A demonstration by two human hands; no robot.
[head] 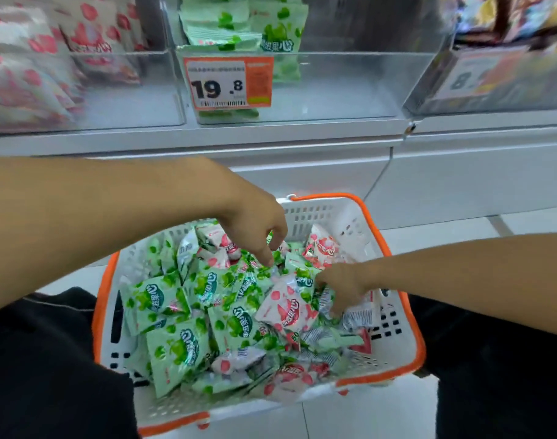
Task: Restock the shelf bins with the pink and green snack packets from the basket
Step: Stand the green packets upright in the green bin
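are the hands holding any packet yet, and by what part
Cannot be told: the left hand and right hand reach into the packets, fingertips among them, no clear grip.

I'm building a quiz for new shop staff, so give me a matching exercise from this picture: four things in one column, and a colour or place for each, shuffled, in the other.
Things:
1. basket rim
2. price tag
3. left bin packets
4. right hand

Descriptions:
A. pink and white, blurred
B. orange
C. on the front of the middle bin, reading 19.8
D. reaching among packets in the basket

Pairs: 1-B, 2-C, 3-A, 4-D
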